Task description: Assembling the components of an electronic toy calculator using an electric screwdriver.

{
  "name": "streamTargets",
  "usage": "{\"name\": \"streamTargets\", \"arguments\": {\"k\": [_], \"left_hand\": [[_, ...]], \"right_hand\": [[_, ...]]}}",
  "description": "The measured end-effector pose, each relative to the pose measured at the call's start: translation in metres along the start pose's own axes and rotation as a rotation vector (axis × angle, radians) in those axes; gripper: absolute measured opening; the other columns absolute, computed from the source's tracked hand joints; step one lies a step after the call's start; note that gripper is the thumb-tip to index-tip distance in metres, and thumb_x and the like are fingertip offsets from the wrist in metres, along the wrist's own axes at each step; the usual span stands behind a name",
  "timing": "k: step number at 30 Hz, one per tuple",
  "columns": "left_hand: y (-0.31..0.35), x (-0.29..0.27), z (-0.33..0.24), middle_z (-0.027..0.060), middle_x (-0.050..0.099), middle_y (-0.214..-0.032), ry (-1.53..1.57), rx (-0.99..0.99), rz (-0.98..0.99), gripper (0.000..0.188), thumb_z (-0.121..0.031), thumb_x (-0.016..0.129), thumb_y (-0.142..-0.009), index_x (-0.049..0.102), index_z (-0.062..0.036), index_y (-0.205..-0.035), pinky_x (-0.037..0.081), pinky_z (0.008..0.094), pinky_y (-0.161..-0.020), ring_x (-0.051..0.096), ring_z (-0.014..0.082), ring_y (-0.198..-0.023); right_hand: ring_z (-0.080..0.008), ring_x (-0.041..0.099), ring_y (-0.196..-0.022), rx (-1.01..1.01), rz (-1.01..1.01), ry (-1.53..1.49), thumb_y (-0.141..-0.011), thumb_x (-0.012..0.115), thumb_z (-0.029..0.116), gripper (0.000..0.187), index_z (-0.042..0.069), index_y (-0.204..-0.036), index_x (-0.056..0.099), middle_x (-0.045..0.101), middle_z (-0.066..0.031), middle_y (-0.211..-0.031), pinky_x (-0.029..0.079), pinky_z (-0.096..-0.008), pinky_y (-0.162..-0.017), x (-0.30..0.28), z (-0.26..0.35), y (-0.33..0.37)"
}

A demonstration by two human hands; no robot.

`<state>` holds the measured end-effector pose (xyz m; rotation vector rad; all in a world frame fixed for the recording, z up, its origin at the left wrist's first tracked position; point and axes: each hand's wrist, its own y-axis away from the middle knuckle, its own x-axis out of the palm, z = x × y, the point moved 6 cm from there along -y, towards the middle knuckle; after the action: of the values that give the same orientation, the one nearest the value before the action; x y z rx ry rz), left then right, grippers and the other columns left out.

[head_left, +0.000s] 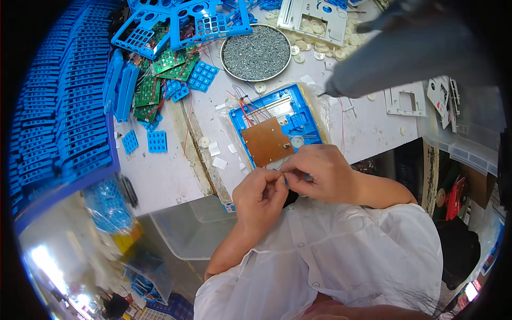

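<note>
My left hand and my right hand meet at the front edge of the table, thumbs and fingertips pinched together. Whatever lies between the fingertips is too small to make out; a bit of blue shows by the right fingers. Just beyond them lies a blue plastic housing, tilted on a clear plastic bag. A brown circuit board rests over its near left part. Red, white and dark wires run from the housing's left side.
Beyond the housing stands a round tray of screws. A blurred grey power tool hangs at upper right. Green circuit boards and blue keypads lie leftward, beside stacked blue parts. White discs and panels lie farther off.
</note>
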<state>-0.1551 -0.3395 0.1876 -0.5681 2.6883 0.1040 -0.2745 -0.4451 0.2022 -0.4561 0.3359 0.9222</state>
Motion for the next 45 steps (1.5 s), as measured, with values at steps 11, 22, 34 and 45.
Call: {"name": "streamTargets", "arguments": {"k": [11, 22, 34, 45], "left_hand": [[0.003, 0.0, 0.003, 0.0056, 0.061, -0.073, 0.047, -0.015, -0.023, 0.009, 0.001, 0.074, -0.086, 0.066, -0.0034, -0.088, 0.043, 0.0254, -0.051, 0.055, 0.0113, -0.055], [0.002, 0.001, -0.001, 0.0055, 0.061, -0.073, 0.036, 0.031, -0.031, 0.01, 0.002, 0.074, -0.086, 0.066, -0.0032, -0.087, 0.044, 0.026, -0.051, 0.056, 0.0119, -0.056], [0.0, 0.001, -0.004, 0.0056, 0.06, -0.072, -0.006, 0.067, -0.059, 0.01, 0.002, 0.074, -0.085, 0.066, -0.0034, -0.088, 0.043, 0.0266, -0.05, 0.054, 0.0123, -0.054], [-0.001, 0.0, -0.008, 0.0054, 0.059, -0.073, -0.032, 0.069, -0.054, 0.011, 0.002, 0.074, -0.085, 0.065, -0.0035, -0.089, 0.042, 0.0277, -0.05, 0.052, 0.0119, -0.054]], "right_hand": [[-0.0235, 0.07, -0.065, 0.094, 0.044, -0.079, -0.082, 0.073, 0.003, 0.009, 0.006, -0.09, 0.071, 0.069, -0.0075, -0.075, 0.054, -0.0342, -0.058, 0.003, -0.007, 0.002], [-0.0246, 0.069, -0.065, 0.078, 0.026, -0.127, -0.082, 0.074, 0.005, 0.01, 0.002, -0.089, 0.069, 0.069, -0.0104, -0.078, 0.054, -0.0352, -0.059, 0.004, -0.009, 0.001], [-0.0257, 0.07, -0.066, 0.078, 0.016, -0.112, -0.083, 0.074, 0.009, 0.014, 0.001, -0.092, 0.068, 0.069, -0.0118, -0.077, 0.055, -0.0361, -0.06, 0.002, -0.007, 0.002], [-0.0173, 0.073, -0.068, 0.257, 0.066, -0.193, -0.082, 0.071, 0.002, 0.009, 0.001, -0.091, 0.072, 0.073, -0.0081, -0.078, 0.059, -0.029, -0.063, 0.001, -0.013, 0.001]]}}
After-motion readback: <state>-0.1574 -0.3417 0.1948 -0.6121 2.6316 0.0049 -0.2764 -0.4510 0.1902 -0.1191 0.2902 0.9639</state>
